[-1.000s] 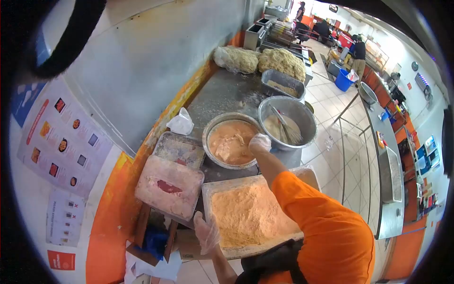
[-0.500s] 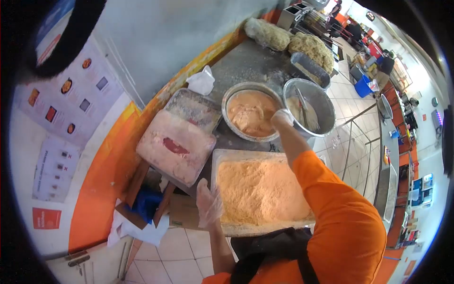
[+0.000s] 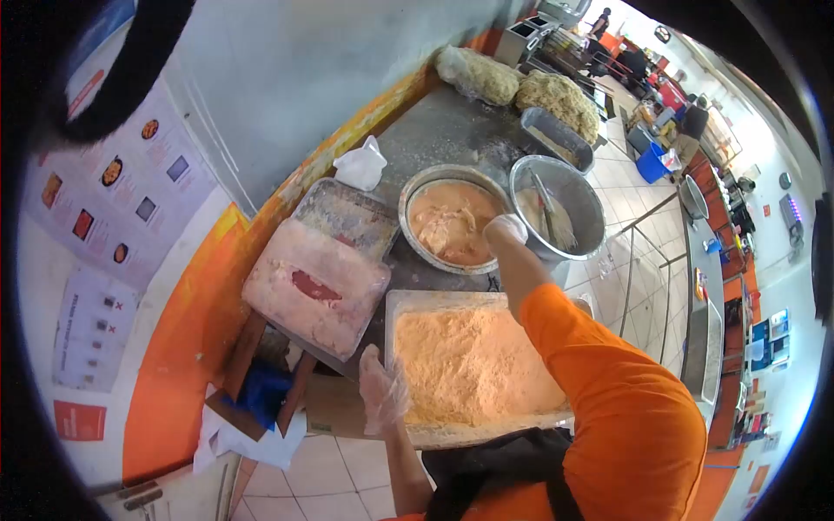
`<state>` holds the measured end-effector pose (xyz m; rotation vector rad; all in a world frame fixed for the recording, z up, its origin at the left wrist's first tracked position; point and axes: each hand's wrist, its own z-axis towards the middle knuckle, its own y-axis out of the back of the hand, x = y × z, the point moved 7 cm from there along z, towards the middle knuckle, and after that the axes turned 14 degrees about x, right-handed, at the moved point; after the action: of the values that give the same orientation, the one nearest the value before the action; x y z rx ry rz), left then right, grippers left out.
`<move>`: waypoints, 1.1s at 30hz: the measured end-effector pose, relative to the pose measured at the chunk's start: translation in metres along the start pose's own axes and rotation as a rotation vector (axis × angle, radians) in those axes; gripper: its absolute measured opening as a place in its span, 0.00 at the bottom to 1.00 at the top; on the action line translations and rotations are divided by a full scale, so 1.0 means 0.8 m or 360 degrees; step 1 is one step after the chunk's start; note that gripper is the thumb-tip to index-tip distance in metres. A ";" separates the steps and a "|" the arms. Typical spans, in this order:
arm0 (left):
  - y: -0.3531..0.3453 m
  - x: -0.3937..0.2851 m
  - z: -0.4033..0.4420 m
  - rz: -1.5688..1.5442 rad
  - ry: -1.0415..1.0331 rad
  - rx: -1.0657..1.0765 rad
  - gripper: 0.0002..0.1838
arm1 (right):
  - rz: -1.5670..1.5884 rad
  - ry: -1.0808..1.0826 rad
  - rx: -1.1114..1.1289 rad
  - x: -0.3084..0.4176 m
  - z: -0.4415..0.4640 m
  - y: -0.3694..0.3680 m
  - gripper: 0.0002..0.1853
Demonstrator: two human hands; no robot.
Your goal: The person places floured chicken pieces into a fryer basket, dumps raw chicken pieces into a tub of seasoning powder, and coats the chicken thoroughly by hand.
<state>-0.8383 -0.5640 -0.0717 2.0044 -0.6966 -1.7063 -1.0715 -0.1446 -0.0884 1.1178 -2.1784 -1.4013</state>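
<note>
My right hand (image 3: pixel 506 229), in a clear glove, is at the right rim of a metal bowl (image 3: pixel 407 227) holding pinkish-orange batter with pale pieces in it. Its fingers point away from me and are mostly hidden, so their grip cannot be made out. My left hand (image 3: pixel 380 392), also in a loose clear glove, is open with its fingers stretched out, beside the left edge of a wide tray (image 3: pixel 393 306). Orange-tinted flour (image 3: pixel 469 360) fills that tray, heaped in the middle. My right forearm passes over the tray's right side.
A deeper metal pot (image 3: pixel 595 195) with a whisk (image 3: pixel 549 208) stands right of the bowl. Left are a flour-dusted, plastic-covered tub (image 3: pixel 321 286) and a white plastic bag (image 3: pixel 360 165). Bagged pale food (image 3: pixel 560 100) and a grey tray (image 3: pixel 556 143) sit behind. Co-workers stand far off.
My right hand has shifted slightly left, closer over the bowl's rim. The whole view has moved a little; my left hand stays beside the flour tray.
</note>
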 end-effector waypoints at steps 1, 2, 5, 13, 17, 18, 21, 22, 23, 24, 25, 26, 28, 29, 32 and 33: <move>0.000 -0.001 -0.001 0.0006 -0.0013 -0.0016 0.26 | 0.0089 -0.0067 -0.0043 -0.004 0.014 -0.006 0.14; -0.001 -0.001 -0.002 0.0012 -0.0022 -0.0033 0.26 | 0.0165 -0.0137 -0.0091 -0.006 0.009 -0.002 0.15; -0.005 0.005 -0.003 -0.0031 -0.0046 -0.0068 0.26 | 0.0462 -0.0249 -0.0053 -0.010 -0.008 0.003 0.13; -0.004 0.007 -0.004 -0.0052 -0.0105 -0.0049 0.25 | 0.0420 -0.0310 -0.0169 -0.013 0.031 0.021 0.16; 0.000 0.001 -0.005 -0.0217 -0.0061 -0.0043 0.25 | 0.0054 0.0185 -0.0204 -0.017 0.023 0.052 0.15; 0.001 -0.001 -0.003 -0.0173 -0.0025 -0.0018 0.25 | -0.0180 0.0308 -0.0245 -0.016 0.030 0.053 0.13; 0.001 -0.001 -0.001 -0.0095 0.0086 0.0056 0.25 | -0.0174 0.0458 -0.0300 -0.031 0.081 0.023 0.11; 0.001 -0.001 -0.001 -0.0113 0.0084 0.0060 0.25 | -0.0239 0.0514 -0.0357 -0.033 0.088 0.013 0.11; 0.000 -0.001 0.000 -0.0128 0.0071 0.0065 0.25 | -0.0305 0.0568 -0.0417 -0.032 0.085 0.007 0.11; -0.001 0.000 0.001 -0.0132 0.0097 0.0060 0.26 | -0.0229 0.0540 -0.0468 -0.036 0.074 0.013 0.11; -0.002 0.001 0.000 -0.0134 0.0122 0.0058 0.26 | -0.0150 0.0509 -0.0514 -0.041 0.057 0.021 0.10; -0.002 0.000 0.000 -0.0137 0.0143 0.0055 0.26 | 0.0094 0.0440 -0.0581 -0.047 0.038 0.032 0.10; 0.003 -0.006 0.000 -0.0115 0.0227 0.0108 0.26 | 0.0584 0.0287 -0.0708 -0.053 -0.008 0.051 0.10; 0.005 -0.008 -0.001 -0.0109 0.0267 0.0130 0.27 | 0.0827 0.0207 -0.0771 -0.057 -0.017 0.054 0.09; 0.006 -0.013 -0.001 -0.0109 0.0257 0.0092 0.27 | 0.0615 0.0663 -0.0472 -0.060 0.077 0.023 0.10; 0.004 -0.013 0.000 -0.0083 0.0251 0.0079 0.26 | 0.0501 0.0921 -0.0351 -0.044 0.060 0.032 0.11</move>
<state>-0.8396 -0.5601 -0.0615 2.1812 -0.6440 -1.5519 -1.0902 -0.0825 -0.0833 0.9057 -1.6534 -0.9937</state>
